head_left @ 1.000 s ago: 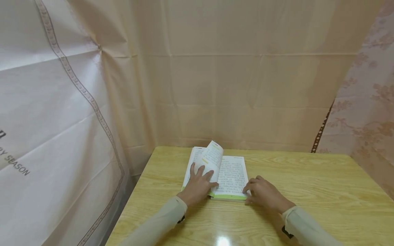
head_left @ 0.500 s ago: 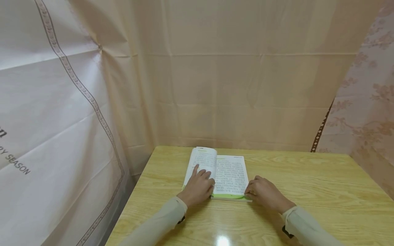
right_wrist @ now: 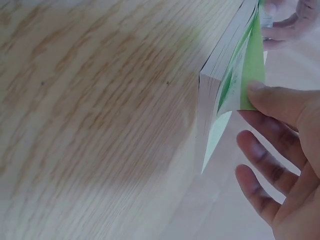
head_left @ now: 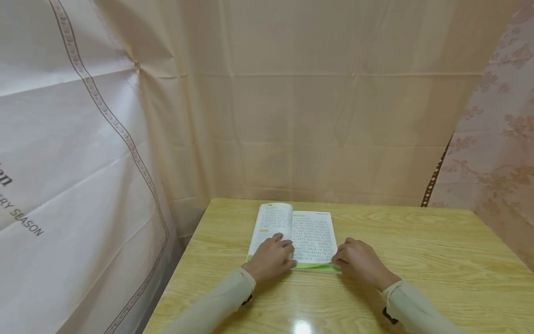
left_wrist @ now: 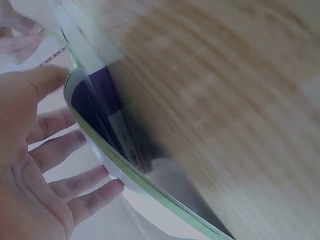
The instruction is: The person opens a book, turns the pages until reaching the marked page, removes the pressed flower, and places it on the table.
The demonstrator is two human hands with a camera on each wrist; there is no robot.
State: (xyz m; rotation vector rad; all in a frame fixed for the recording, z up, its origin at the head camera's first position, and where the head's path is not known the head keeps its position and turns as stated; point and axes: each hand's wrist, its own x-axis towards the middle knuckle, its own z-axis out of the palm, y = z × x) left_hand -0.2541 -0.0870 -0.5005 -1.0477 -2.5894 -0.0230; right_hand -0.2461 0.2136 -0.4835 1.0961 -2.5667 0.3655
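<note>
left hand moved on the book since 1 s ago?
Yes. The left hand has slid back toward the near edge of the book; its fingertips sat higher on the left page before. The lifted page now lies flat.

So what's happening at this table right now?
A person sits at a wooden table with an open book lying flat in front of them. The left hand rests on the lower part of the left page, near the spine. The right hand is at the book's near right corner, thumb on the green-edged corner of the top page, which is lifted slightly off the stack.
</note>
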